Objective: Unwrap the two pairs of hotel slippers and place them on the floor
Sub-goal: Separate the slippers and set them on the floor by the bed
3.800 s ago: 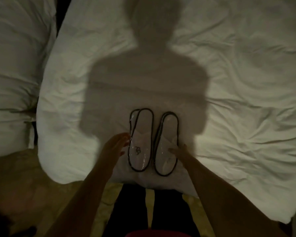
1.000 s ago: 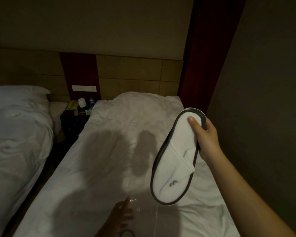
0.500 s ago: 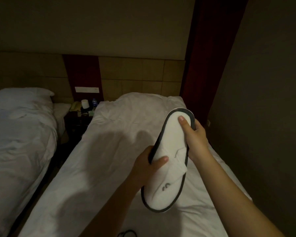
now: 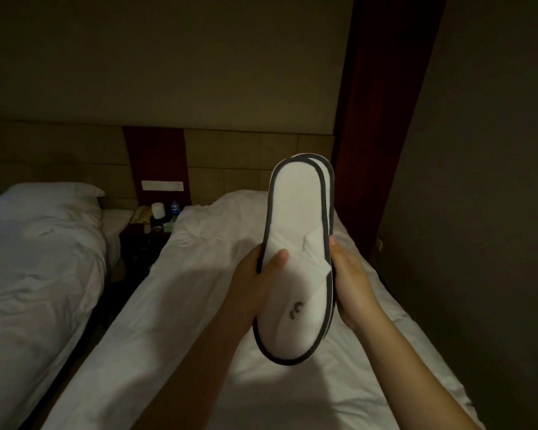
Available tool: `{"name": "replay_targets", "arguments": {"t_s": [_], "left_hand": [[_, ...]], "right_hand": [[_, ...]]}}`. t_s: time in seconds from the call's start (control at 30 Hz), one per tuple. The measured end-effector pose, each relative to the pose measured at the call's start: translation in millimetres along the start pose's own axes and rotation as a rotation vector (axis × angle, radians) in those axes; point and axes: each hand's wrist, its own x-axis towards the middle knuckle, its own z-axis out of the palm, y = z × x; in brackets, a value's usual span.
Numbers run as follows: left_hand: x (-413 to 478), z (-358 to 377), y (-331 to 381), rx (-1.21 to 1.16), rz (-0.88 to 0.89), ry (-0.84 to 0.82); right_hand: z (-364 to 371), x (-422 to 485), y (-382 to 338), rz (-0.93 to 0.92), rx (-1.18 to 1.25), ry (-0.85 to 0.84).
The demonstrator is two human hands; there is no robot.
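I hold a pair of white hotel slippers [image 4: 295,243] with dark trim upright above the bed, the two stacked flat against each other, toe end down, a small dark logo on the front one. My left hand [image 4: 255,287] grips the left edge, thumb on the front face. Gripping the right edge is my right hand [image 4: 350,280]. No plastic wrap shows on this pair. The other pair is out of view.
The white bed [image 4: 174,305] stretches away beneath my arms. A second bed [image 4: 38,259] lies to the left. Between them stands a dark nightstand [image 4: 140,240] with a phone, cup and bottle. A dark wall [image 4: 479,212] runs close on the right.
My right hand slid from the heel end down to the slippers' right edge. The pair rose and turned more upright. The second slipper's rim now shows behind the first.
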Motion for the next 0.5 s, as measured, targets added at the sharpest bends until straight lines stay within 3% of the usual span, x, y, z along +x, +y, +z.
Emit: {"name": "replay_targets", "arguments": {"t_s": [0.13, 0.33, 0.43, 0.5], "left_hand": [[-5, -4, 12, 0.026, 0.038, -0.016], [4, -37, 30, 0.025, 0.184, 0.099], [8, -48, 38, 0.009, 0.221, 0.206], [6, -39, 45, 0.041, 0.2, 0.178]], "right_hand": [[-5, 0, -8, -0.063, -0.024, 0.077], [-39, 12, -38, -0.144, 0.003, 0.32], [-50, 13, -54, -0.181, 0.021, 0.34], [-40, 12, -58, -0.19, -0.019, 0.283]]}}
